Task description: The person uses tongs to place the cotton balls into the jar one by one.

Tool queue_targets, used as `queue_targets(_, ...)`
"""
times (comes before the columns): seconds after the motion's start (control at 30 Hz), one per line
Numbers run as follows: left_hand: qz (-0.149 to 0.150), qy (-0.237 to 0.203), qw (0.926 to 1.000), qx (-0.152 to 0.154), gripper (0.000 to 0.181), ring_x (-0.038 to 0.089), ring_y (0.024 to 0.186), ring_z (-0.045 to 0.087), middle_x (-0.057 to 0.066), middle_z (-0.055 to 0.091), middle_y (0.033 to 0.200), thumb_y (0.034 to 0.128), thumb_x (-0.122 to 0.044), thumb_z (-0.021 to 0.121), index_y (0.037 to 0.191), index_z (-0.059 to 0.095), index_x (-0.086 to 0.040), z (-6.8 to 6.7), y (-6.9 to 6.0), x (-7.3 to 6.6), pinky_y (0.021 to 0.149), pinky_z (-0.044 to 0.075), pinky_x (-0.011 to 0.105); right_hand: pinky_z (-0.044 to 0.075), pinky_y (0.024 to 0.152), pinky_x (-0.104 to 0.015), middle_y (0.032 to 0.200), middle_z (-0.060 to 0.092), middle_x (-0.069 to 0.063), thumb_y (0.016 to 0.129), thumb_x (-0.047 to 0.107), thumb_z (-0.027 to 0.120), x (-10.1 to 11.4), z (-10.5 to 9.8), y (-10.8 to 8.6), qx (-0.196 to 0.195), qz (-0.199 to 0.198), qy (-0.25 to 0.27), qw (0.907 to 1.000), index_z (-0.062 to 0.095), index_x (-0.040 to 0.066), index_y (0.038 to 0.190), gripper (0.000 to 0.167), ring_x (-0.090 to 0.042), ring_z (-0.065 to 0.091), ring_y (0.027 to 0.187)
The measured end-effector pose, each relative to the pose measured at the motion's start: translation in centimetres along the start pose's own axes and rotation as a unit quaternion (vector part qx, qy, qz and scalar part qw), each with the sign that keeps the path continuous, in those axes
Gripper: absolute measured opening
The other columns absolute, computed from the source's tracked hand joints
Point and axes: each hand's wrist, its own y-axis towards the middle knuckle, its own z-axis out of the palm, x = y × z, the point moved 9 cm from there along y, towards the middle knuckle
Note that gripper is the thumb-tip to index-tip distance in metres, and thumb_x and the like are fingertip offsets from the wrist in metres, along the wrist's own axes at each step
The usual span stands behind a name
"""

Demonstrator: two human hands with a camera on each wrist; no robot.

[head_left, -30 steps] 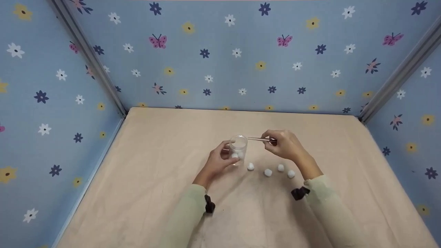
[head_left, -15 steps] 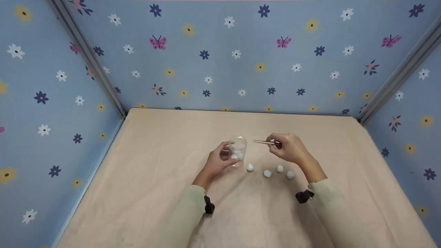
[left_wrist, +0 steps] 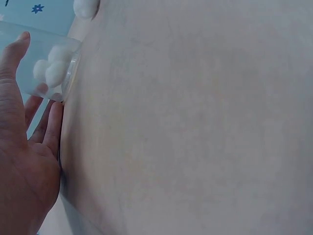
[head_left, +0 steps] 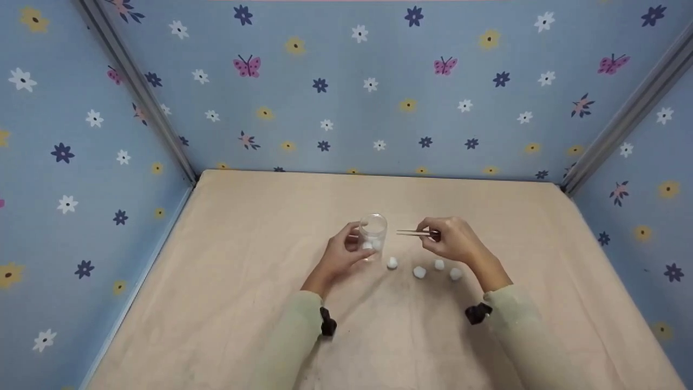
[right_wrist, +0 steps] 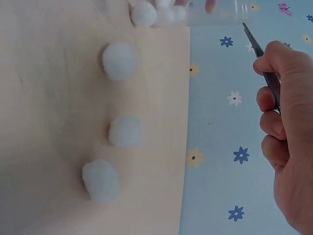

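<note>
Holds a clear cup (head_left: 379,234) upright in the left hand (head_left: 340,254), apparently for steadiness, and pinches empty tweezers (right_wrist: 272,88) in the right hand (head_left: 453,238), beyond loose cotton balls (head_left: 419,272).

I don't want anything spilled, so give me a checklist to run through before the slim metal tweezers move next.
1. Transparent cylindrical cup held by left hand: ok.
2. Cup's mouth uncovered: ok.
3. Slim metal tweezers gripped by right hand: ok.
4. Tweezers' tips free of cotton: ok, nothing between them.
5. Loose white round cotton balls at hand: ok, four lie right of the cup on the beige tabletop.
6. Exact count inside the cup: cannot tell, balls overlap.
</note>
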Motion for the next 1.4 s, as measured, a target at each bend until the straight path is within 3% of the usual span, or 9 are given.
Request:
queue_targets(0.4,0.02,0.007,0.9998,0.0,0.07,0.035,0.13,0.074,0.02,0.068,0.146,0.0976,-0.017,0.09,0.159,0.057,-0.017,0.0,-0.1,-0.3,0.115,0.063,0.05,0.038,0.061,-0.024,0.07,0.069,-0.003,0.095,0.009,0.077,-0.5,1.9,-0.4,0.042,0.015,0.009,0.9989,0.083,0.01,0.105,0.012,-0.003,0.043,0.061)
queue_targets(0.9,0.012,0.01,0.9999,-0.003,0.071,0.033,0.129,0.074,0.019,0.068,0.146,0.0977,-0.017,0.091,0.16,0.057,-0.021,0.0,-0.1,-0.3,0.115,0.062,0.05,0.04,0.062,-0.025,0.073,0.071,-0.001,0.094,0.014,0.079,-0.8,4.5,-1.4,0.105,0.051,0.015,0.993,0.083,0.012,0.106,0.013,-0.004,0.047,0.064)
queue_targets(1.4,0.005,0.001,1.0,0.0,0.072,0.033,0.132,0.074,0.018,0.066,0.147,0.0978,-0.018,0.091,0.161,0.056,-0.021,0.0,-0.1,-0.2,0.116,0.063,0.048,0.039,0.063,-0.025,0.071,0.068,0.002,0.093,0.013,0.08,-1.6,6.7,-2.4,0.135,0.089,0.019,0.9866,0.084,0.014,0.106,0.013,-0.006,0.047,0.064)
